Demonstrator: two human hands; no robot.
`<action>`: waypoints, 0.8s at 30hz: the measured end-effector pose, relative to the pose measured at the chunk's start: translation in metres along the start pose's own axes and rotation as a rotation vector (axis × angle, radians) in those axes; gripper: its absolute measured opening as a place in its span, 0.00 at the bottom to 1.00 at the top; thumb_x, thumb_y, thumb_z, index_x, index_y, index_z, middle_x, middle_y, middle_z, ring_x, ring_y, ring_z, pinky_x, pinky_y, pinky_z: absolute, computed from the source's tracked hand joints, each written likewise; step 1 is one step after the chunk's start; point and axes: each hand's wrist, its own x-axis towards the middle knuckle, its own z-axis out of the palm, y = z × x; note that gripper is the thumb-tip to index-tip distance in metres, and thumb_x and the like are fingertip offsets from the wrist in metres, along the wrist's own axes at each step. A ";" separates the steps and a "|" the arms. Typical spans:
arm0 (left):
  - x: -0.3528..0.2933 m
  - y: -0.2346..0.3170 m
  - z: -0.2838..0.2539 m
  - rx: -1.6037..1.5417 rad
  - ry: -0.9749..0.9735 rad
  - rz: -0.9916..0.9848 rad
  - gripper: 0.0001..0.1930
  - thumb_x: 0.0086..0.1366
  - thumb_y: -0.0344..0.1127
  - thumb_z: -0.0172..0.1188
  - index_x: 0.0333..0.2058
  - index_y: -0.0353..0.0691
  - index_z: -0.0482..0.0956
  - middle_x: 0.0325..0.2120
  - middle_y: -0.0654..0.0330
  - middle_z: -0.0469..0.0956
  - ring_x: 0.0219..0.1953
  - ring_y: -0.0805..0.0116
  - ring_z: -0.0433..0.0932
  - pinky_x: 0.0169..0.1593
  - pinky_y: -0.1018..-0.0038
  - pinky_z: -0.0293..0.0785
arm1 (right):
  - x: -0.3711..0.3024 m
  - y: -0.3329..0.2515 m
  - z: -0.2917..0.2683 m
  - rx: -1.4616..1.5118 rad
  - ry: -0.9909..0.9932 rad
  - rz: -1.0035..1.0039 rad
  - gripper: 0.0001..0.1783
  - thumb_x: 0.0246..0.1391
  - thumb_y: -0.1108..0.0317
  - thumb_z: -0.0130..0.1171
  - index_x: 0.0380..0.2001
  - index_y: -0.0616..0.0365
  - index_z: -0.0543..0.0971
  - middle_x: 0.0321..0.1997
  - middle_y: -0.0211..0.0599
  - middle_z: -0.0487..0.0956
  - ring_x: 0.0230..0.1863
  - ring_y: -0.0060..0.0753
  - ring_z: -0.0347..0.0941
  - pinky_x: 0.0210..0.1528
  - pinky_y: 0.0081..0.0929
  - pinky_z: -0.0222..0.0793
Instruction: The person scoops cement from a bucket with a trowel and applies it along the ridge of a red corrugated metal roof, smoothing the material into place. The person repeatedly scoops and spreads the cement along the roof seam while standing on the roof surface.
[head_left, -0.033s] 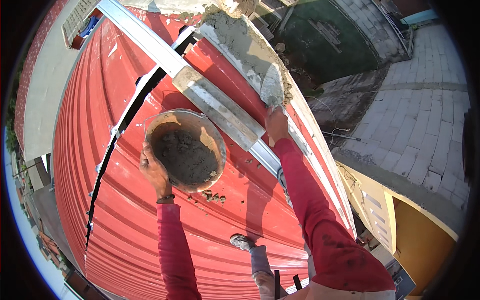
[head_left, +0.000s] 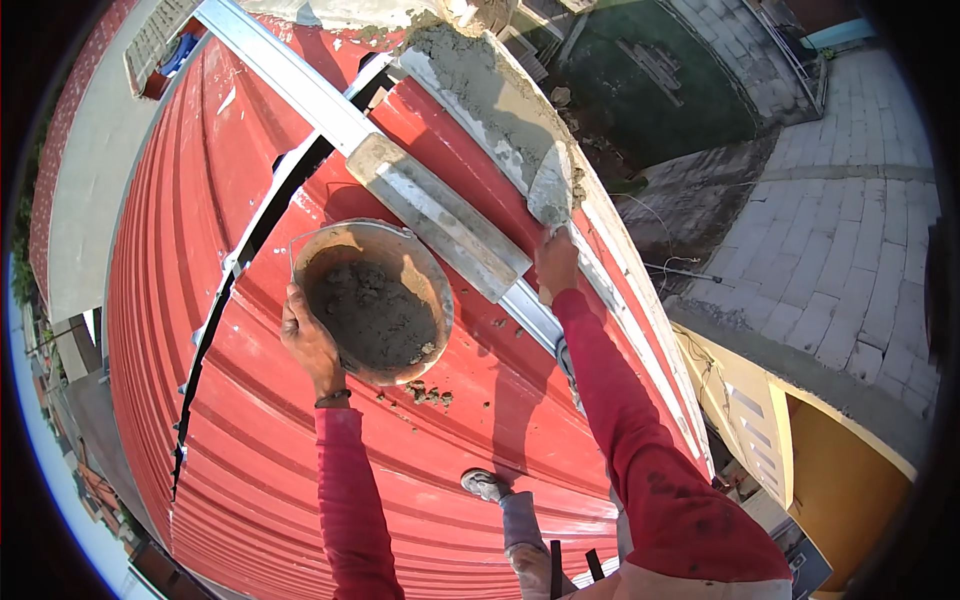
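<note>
My left hand (head_left: 312,343) grips the near left rim of a bucket (head_left: 432,268) standing tilted on the red roof. Grey wet mortar (head_left: 368,312) fills its lower part. At the roof's right edge, my right hand (head_left: 557,264) is closed round the handle of a trowel (head_left: 551,186); the handle is mostly hidden by my fingers. The trowel's mortar-smeared blade lies against the narrow wall top, at the near end of a spread layer of mortar (head_left: 485,85). Between my hands lies a long, mortar-stained grey board (head_left: 435,215).
A pale metal channel (head_left: 280,72) runs diagonally over the ribbed red roof (head_left: 270,430), under the board. Left of the bucket a dark gap (head_left: 207,330) splits the sheets. Mortar crumbs (head_left: 428,394) lie near the bucket. Beyond the wall the ground drops to a dark green area (head_left: 650,90).
My right hand and the trowel have shifted slightly toward me along the wall top. The left hand and bucket stay in place.
</note>
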 end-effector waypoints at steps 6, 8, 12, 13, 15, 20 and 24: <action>0.001 -0.023 -0.011 -0.076 -0.024 0.004 0.23 0.73 0.52 0.52 0.38 0.35 0.83 0.31 0.68 0.76 0.34 0.80 0.68 0.42 0.80 0.65 | -0.010 -0.049 0.031 0.382 -0.020 0.151 0.26 0.67 0.56 0.39 0.32 0.71 0.75 0.23 0.58 0.79 0.22 0.51 0.79 0.26 0.44 0.75; 0.002 -0.018 -0.022 0.015 -0.040 -0.038 0.24 0.73 0.53 0.52 0.24 0.41 0.76 0.21 0.74 0.64 0.26 0.83 0.57 0.31 0.81 0.56 | 0.000 -0.121 0.055 0.616 -0.101 0.258 0.31 0.67 0.56 0.37 0.22 0.72 0.75 0.17 0.54 0.78 0.18 0.46 0.78 0.24 0.41 0.75; 0.004 -0.011 -0.029 0.053 0.011 0.005 0.26 0.73 0.54 0.52 0.18 0.45 0.65 0.19 0.76 0.54 0.24 0.82 0.49 0.28 0.79 0.46 | 0.013 -0.213 0.091 0.749 -0.186 0.200 0.29 0.66 0.58 0.39 0.21 0.73 0.76 0.21 0.61 0.79 0.23 0.54 0.80 0.32 0.44 0.77; 0.000 -0.014 -0.009 -0.005 -0.021 0.002 0.26 0.72 0.54 0.52 0.19 0.45 0.66 0.19 0.76 0.55 0.24 0.82 0.49 0.28 0.79 0.46 | 0.047 -0.213 0.097 0.647 -0.120 0.124 0.28 0.65 0.57 0.41 0.23 0.72 0.77 0.26 0.63 0.80 0.29 0.57 0.80 0.35 0.46 0.77; -0.010 -0.015 0.019 -0.067 -0.053 -0.012 0.26 0.72 0.54 0.52 0.19 0.45 0.66 0.19 0.76 0.55 0.24 0.82 0.50 0.28 0.79 0.47 | 0.097 -0.210 0.091 0.532 -0.054 0.053 0.26 0.64 0.57 0.43 0.25 0.71 0.78 0.30 0.65 0.80 0.34 0.60 0.81 0.38 0.48 0.77; 0.000 -0.005 -0.012 -0.037 0.024 0.007 0.28 0.73 0.50 0.53 0.16 0.48 0.56 0.17 0.76 0.52 0.22 0.83 0.48 0.26 0.78 0.44 | 0.091 -0.176 0.051 0.040 -0.183 -0.166 0.23 0.61 0.53 0.48 0.37 0.66 0.79 0.41 0.64 0.80 0.46 0.63 0.78 0.49 0.51 0.73; 0.004 -0.014 -0.014 -0.071 0.051 0.018 0.28 0.73 0.49 0.53 0.16 0.47 0.55 0.17 0.75 0.51 0.22 0.82 0.47 0.26 0.78 0.44 | 0.034 -0.090 -0.035 -0.319 -0.150 -0.099 0.26 0.65 0.50 0.44 0.40 0.65 0.77 0.36 0.65 0.80 0.42 0.66 0.78 0.47 0.55 0.72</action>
